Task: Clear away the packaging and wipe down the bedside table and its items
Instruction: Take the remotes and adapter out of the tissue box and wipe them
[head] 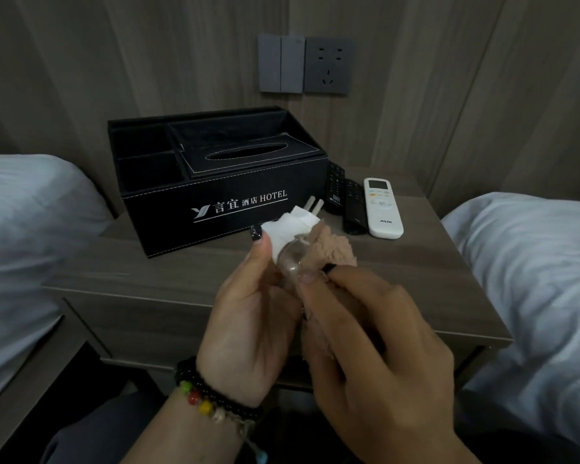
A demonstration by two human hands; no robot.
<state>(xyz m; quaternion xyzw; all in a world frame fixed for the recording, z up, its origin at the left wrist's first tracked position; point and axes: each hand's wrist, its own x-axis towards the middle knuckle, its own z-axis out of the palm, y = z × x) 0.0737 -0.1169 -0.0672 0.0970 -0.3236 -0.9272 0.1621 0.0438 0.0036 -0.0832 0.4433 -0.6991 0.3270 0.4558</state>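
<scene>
While we hold the plug-in mosquito repeller [295,239] above the front of the bedside table [188,279], our left hand [252,316] pinches its white body with thumb and fingers closed round it, the two prongs pointing up and away toward the black hotel tissue box [221,182]. Our right hand [379,346] has its fingers curled tight on a pinkish cleaning cloth [332,249], pressing it against the clear bottle at the device's lower end. We judge the thing light and rigid, the plastic smooth enough to slip, and the bottle (it may hold liquid, though we cannot tell) the delicate part; the white housing looks the safer place to grip, clear of the prongs. Two black remotes [344,202] and a white air-conditioner remote [384,207] lie beside the box.
</scene>
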